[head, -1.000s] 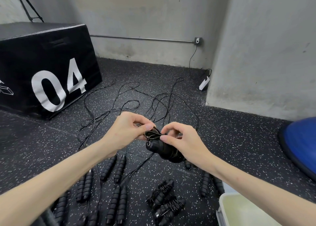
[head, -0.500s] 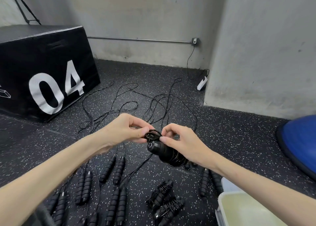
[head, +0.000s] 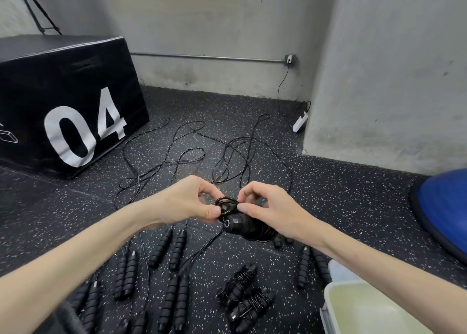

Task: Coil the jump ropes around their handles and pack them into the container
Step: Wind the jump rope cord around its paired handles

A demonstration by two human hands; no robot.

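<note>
Black coiled jump rope (head: 242, 222) mid-air (cord looped at its end), container (head: 336, 306) lower right.

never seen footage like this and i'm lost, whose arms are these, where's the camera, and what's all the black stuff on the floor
There is no machine here. The camera sits on a person's head and looks forward and down, so the two bare arms are the wearer's own. The earlier pictures come from the same camera.

The left hand and right hand hold a jump rope in the air: its black handles are bundled together and the fingers pinch loops of thin cord at the near end.

On the speckled floor lie more pairs of black handles, their loose cords trailing away. Two coiled bundles lie near the pale container at the lower right, which looks empty as far as it shows.

Behind stand a black box marked 04 and a blue dome.
</note>
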